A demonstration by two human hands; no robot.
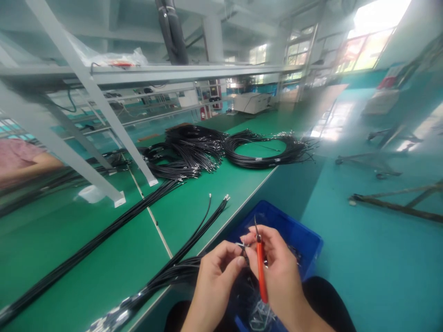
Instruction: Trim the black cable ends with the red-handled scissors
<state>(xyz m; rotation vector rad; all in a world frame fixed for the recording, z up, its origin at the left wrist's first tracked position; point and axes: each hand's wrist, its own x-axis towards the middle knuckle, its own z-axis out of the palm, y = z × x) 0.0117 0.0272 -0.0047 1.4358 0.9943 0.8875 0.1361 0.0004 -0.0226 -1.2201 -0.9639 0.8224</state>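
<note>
My left hand (221, 269) is closed, its thumb and fingers pinching a small end piece that looks like the end of a black cable. Close beside it, my right hand (277, 258) grips orange-handled pliers (261, 272), their thin dark tip pointing up and away. The right fingertips also reach the small piece, and the exact contact is hidden. Beneath both hands sits a blue bin (313, 244) with small loose parts and clear plastic inside. A bundle of black cables (180, 267) runs along the bench edge to the left hand.
On the green bench (228, 226) lie a long straight cable bundle (114, 226), a heap of black cables (194, 147) and a coiled cable loop (256, 159). White shelf posts (114, 120) rise at left. Another person's arm (44, 163) shows at far left.
</note>
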